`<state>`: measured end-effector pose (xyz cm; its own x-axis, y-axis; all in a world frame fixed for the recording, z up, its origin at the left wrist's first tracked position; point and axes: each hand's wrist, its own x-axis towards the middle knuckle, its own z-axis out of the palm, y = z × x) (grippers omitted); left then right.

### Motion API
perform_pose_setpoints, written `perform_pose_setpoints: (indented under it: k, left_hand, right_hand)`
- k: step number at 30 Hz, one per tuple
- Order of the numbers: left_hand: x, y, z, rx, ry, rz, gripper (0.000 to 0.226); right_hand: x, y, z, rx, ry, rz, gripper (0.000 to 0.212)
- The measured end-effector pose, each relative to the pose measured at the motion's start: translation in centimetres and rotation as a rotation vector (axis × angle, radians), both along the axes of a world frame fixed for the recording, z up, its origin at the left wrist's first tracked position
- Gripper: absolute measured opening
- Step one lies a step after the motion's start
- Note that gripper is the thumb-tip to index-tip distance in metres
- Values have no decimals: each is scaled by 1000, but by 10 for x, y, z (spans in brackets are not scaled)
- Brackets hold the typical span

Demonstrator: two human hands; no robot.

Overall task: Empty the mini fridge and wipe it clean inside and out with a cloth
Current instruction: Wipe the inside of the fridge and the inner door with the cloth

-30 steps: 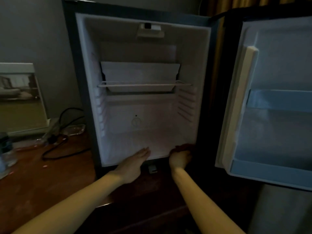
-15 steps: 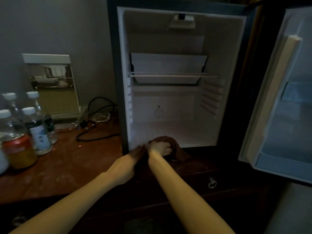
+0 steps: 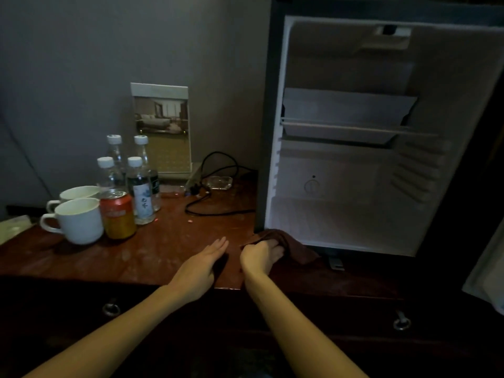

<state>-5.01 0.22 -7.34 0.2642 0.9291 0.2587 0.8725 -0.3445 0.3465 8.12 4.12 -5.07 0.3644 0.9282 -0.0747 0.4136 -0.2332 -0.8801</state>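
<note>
The mini fridge (image 3: 354,214) stands open on the wooden desk (image 3: 163,249), its white inside bare except for a wire shelf (image 3: 346,128) under a tray. My right hand (image 3: 260,256) grips a dark brown cloth (image 3: 296,248) at the fridge's lower left front corner. My left hand (image 3: 203,264) lies flat with straight fingers on the desk, just left of the right hand. Several water bottles (image 3: 139,186) and an orange drink can (image 3: 117,214) stand on the desk at the left.
Two white mugs (image 3: 77,221) sit beside the can. A framed card (image 3: 162,126) leans against the wall, with a black cable (image 3: 218,186) and a glass ashtray (image 3: 219,182) near it. The fridge door's edge (image 3: 488,279) shows at the far right. Drawer ring pulls (image 3: 401,323) hang below.
The view has swung left, bringing bottles, can and mugs into sight. My right hand with the cloth has slid from the fridge's floor edge to its lower left corner; my left hand moved onto the desk.
</note>
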Motion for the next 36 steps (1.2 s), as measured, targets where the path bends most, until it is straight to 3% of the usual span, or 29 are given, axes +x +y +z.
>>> perform_pose_setpoints:
  k: [3,7,10,13,15,16,20,23,27,30,33,36]
  left_hand:
    - [-5,4,0,-22,-59,40,76]
    - [24,13,-5,1,-225,1,58]
    - [46,10,-10,41,-383,18,36]
    - [52,0,-15,96,-378,43,24]
    - [58,-8,-13,136,-417,11,21]
    - [64,-13,-8,130,-505,0,21]
    - [124,-34,30,-96,-913,-198,25]
    - [187,-43,44,-329,-1048,-291,31]
    - [263,-58,45,-542,-1273,-224,23]
    - [309,-71,41,-637,-1318,-220,21]
    - [343,-80,37,-632,-1245,-221,21]
    - [368,-91,34,-660,-1131,-324,17]
  right_hand:
    - [5,-11,-5,7,-204,100,57]
    - [23,-44,-21,243,-630,385,40]
    - [47,-44,-2,216,-559,573,27]
    - [73,-40,16,131,-510,710,15]
    - [91,-42,20,107,-447,735,19]
    - [101,-46,22,127,-360,724,8]
    - [150,-68,27,309,-43,485,32]
    - [196,-91,31,450,-45,352,31]
    - [270,-132,36,435,-55,385,41]
    - [337,-165,43,486,-164,306,36]
    - [413,-191,47,630,-418,-127,32]
    - [480,-210,47,435,-701,-405,38]
